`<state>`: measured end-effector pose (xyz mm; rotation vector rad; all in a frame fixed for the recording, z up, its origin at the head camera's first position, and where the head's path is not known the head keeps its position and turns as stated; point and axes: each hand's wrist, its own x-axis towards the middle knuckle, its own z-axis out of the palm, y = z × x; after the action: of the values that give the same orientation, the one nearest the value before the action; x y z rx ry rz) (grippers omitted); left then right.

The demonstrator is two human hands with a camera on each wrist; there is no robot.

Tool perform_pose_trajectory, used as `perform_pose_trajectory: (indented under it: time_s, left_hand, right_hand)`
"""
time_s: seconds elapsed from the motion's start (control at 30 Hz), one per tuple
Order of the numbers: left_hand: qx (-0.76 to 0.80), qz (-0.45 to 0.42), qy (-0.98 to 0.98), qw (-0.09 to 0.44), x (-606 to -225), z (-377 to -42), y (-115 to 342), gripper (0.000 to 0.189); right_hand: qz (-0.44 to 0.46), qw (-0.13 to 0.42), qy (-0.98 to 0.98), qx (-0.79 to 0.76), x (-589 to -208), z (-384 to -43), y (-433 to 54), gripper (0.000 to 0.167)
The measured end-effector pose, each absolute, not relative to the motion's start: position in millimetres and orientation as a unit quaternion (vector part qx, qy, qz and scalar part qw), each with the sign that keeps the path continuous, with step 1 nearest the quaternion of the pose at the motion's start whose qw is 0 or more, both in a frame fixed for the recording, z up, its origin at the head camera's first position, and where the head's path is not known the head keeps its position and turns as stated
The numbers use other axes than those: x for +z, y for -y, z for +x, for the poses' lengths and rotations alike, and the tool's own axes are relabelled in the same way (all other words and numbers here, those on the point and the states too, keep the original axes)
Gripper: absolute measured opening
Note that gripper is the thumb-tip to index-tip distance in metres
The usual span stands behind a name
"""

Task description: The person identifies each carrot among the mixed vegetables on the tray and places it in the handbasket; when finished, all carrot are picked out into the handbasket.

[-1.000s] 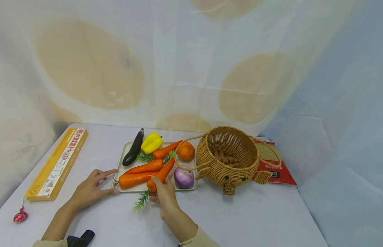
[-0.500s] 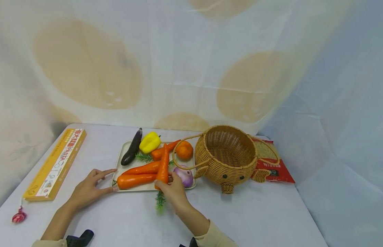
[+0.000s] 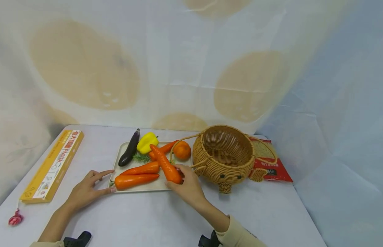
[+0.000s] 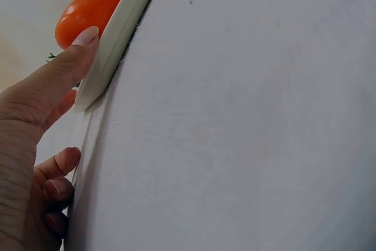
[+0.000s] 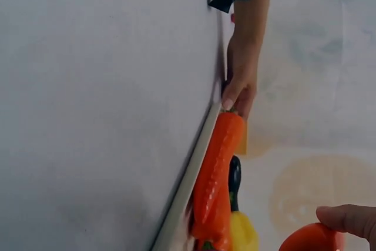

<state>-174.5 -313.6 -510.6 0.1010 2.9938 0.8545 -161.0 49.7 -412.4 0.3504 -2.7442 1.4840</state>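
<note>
My right hand (image 3: 189, 187) grips a carrot (image 3: 165, 164) by its thick end, thumb on the near side. The carrot's tip points back and left over the tray (image 3: 160, 185). In the right wrist view, the thumb lies on the carrot (image 5: 311, 239). My left hand (image 3: 86, 189) touches the tray's front left corner, its index finger and thumb stretched out along the edge. The left wrist view has the thumb on the rim (image 4: 111, 57), beside an orange vegetable. Two long, glossy orange vegetables (image 3: 134, 180) lie on the tray. The purple onion is hidden behind my right hand.
An eggplant (image 3: 129, 149), a yellow bell pepper (image 3: 147, 142), another carrot (image 3: 168, 147) and a mandarin (image 3: 182, 150) lie toward the tray's back. A wicker basket (image 3: 225, 171) stands right, a red bag (image 3: 279, 169) behind it. A yellow pasta box (image 3: 52, 166) lies left.
My right hand has carried the carrot rightward and up off the orange vegetables, its tip swinging from pointing right to pointing left. My left hand stays at the tray corner.
</note>
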Motion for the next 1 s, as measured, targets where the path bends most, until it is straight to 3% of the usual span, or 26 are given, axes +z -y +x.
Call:
perform_pose_trajectory:
  time_s: [0.5,1.0]
  left_hand:
    - [0.277,0.029,-0.960,0.024,-513.4,-173.9,313.4,0.074]
    - [0.270,0.034,-0.962,0.020,-514.8,-175.2,316.9,0.074]
  right_hand:
    - [0.200,0.005,0.896,0.396,-366.7,-158.9,-91.2,0.051]
    - [0.294,0.018,0.914,0.280,-317.6,-218.0,-165.9,0.052]
